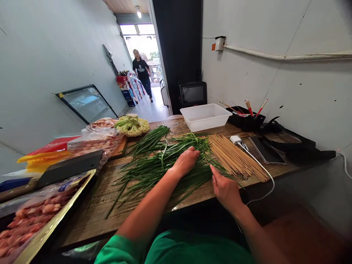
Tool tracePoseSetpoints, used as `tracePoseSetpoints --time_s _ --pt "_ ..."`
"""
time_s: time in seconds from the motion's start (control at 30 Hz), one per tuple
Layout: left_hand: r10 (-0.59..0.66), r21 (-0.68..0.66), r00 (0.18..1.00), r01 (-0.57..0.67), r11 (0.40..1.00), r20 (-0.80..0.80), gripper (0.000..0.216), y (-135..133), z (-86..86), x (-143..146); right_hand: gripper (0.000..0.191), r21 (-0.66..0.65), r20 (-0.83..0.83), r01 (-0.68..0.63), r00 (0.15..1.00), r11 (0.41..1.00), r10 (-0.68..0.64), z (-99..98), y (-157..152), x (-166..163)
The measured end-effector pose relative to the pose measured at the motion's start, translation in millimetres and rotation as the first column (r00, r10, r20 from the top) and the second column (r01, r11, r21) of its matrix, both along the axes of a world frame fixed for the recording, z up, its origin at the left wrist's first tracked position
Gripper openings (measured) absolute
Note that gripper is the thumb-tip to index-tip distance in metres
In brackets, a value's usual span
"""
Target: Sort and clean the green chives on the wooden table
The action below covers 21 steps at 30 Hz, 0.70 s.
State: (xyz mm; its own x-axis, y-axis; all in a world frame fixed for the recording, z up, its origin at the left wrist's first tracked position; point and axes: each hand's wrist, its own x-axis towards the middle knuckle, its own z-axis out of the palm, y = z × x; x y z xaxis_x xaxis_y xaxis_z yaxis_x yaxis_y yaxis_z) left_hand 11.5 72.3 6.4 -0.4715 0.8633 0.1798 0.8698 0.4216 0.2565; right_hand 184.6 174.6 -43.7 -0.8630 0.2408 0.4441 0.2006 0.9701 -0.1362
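Long green garlic chives (148, 167) lie in loose bunches across the wooden table in front of me. My left hand (187, 160) is over the pile with its fingers curled around some of the stalks near their right ends. To its right, my right hand (227, 190) is at the edge of the chives, its fingers stretched towards them and nothing visible in its grasp. A broad layer of bamboo skewers (238, 156) lies just beyond my right hand, partly under the chive ends.
A white plastic tub (206, 116) stands at the back. Cauliflower (132, 125), bagged meat (93, 145), a cleaver (70, 168) and a meat tray (85, 187) are on the left. A phone (267, 150) and white cable (271, 176) lie right. A person (142, 71) is in the doorway.
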Motion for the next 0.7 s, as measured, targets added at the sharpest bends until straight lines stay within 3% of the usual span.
tracePoseSetpoints --time_s 0.1,0.23,0.37,0.57,0.7 --pt "0.010 -0.003 0.999 -0.010 1.000 0.035 0.033 -1 -3.8 1 0.045 -0.007 0.007 0.000 1.000 1.000 0.000 1.6 0 0" --pt "0.046 0.049 0.979 -0.057 0.997 0.197 0.033 -3 -0.9 2 0.046 -0.011 0.008 -0.002 1.000 1.000 0.002 2.7 -1 1" --pt "0.004 0.200 0.974 -0.050 0.979 0.226 0.020 -3 1.3 0 0.046 -0.003 -0.001 -0.001 1.000 1.000 0.001 1.6 -1 0" --pt "0.159 0.293 0.932 -0.260 0.920 0.325 0.017 5 -6.5 2 0.046 -0.007 -0.005 -0.023 1.000 1.000 0.023 1.8 -1 1" --pt "0.168 0.306 0.908 -0.297 0.904 0.385 0.019 9 -8.6 6 0.046 0.001 0.009 -0.015 1.000 1.000 0.015 1.8 -1 1"
